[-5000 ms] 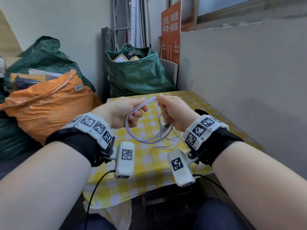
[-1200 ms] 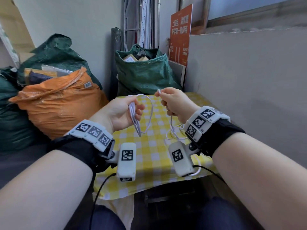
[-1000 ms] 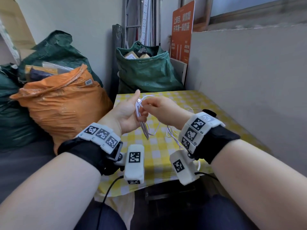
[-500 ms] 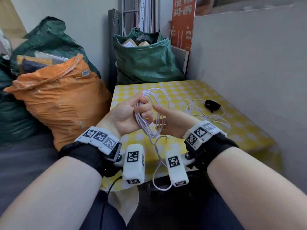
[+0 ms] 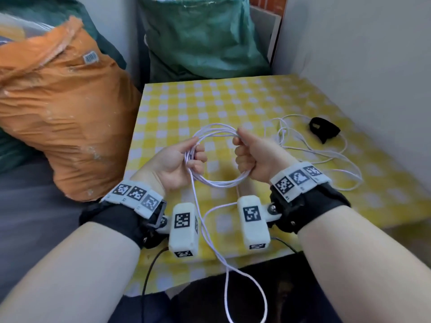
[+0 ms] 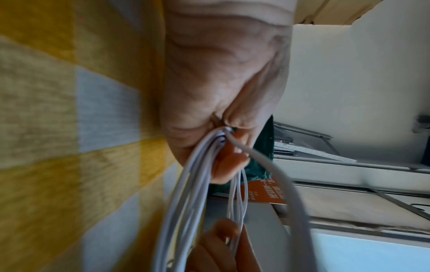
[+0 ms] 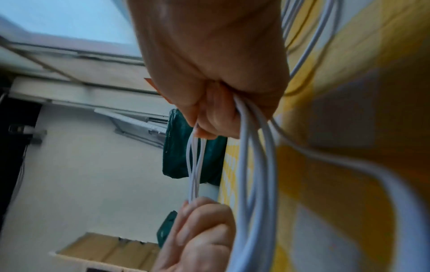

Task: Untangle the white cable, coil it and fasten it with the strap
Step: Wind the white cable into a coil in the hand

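Free room and obstacles around the checked table [image 5: 186,106]

The far half of the table's top is seen bare, so room for a hand is left there. Its right part is taken up by loose white cable [image 5: 326,157] and a black strap [image 5: 324,130] beside it. The table is hemmed in by a grey wall [image 5: 373,54] on its right, a green sack [image 5: 203,38] behind it and an orange sack [image 5: 63,117] on its left. A cable loop hangs past the near edge.
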`<state>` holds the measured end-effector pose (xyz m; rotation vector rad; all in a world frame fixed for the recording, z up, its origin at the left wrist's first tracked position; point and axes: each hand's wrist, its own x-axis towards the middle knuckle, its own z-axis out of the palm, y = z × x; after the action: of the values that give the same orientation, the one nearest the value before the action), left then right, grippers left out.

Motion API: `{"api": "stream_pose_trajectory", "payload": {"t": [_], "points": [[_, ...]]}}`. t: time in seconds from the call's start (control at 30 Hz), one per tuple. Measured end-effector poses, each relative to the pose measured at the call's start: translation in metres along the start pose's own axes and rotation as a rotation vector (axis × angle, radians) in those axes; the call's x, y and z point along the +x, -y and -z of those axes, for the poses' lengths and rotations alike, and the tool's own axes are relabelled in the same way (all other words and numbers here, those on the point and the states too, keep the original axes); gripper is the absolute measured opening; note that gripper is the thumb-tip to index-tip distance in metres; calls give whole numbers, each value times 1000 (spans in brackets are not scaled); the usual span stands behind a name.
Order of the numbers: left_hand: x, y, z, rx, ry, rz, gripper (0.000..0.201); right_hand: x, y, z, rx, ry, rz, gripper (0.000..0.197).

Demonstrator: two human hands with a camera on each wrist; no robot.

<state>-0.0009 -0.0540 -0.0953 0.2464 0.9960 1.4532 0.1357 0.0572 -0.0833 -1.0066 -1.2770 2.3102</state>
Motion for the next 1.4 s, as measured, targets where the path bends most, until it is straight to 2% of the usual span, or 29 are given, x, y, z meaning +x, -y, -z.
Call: {"api": "stream_pose_trajectory", "payload": {"t": [0.13, 0.3, 0.5, 0.7, 0.8, 0.87, 0.93, 0.97, 1.0, 1.03, 1.1, 1.17, 1.23, 1.3, 1.4], "points": [[9, 8, 6, -6, 26, 48, 46, 9, -12, 2, -202, -140, 63, 26], [8, 4, 7, -57, 8, 99, 58, 11, -15, 4, -189, -104, 77, 18], [-2, 8, 0, -18, -50, 118, 40, 9, -16, 7, -148, -89, 27, 26], [-2, 9, -3, 47, -30, 101, 42, 6, -15, 8, -139, -130, 60, 23], [-1, 9, -6, 92, -101, 52, 46, 2, -15, 10, -119, -116, 85, 20], [-2, 8, -8, 75, -130, -25, 46, -1, -15, 11, -118, -124, 138, 11], [-3, 4, -8, 7, -152, -107, 45, -2, -12, 14, -195, -173, 232, 22], [-4, 1, -8, -21, -155, -137, 45, -4, -9, 14, -267, -205, 295, 22], [-5, -1, -8, -46, -151, -160, 45, -9, -4, 12, -335, -223, 354, 14], [-6, -4, -8, -68, -144, -180, 45, -15, 1, 9, -382, -193, 391, 8], [-7, -10, -9, -105, -133, -210, 46, -27, 6, 3, -440, 5, 397, 15], [-9, -14, -12, -133, -109, -225, 47, -39, 7, -6, -548, 256, 321, 14], [-11, -17, -15, -156, -88, -235, 47, -41, 3, -9, -697, 443, 222, 15], [-12, -19, -16, -174, -85, -252, 47, -41, 0, -11, -778, 566, 156, 15], [-12, -20, -17, -202, -75, -275, 47, -39, -1, -12, -761, 657, 119, 15]]}}
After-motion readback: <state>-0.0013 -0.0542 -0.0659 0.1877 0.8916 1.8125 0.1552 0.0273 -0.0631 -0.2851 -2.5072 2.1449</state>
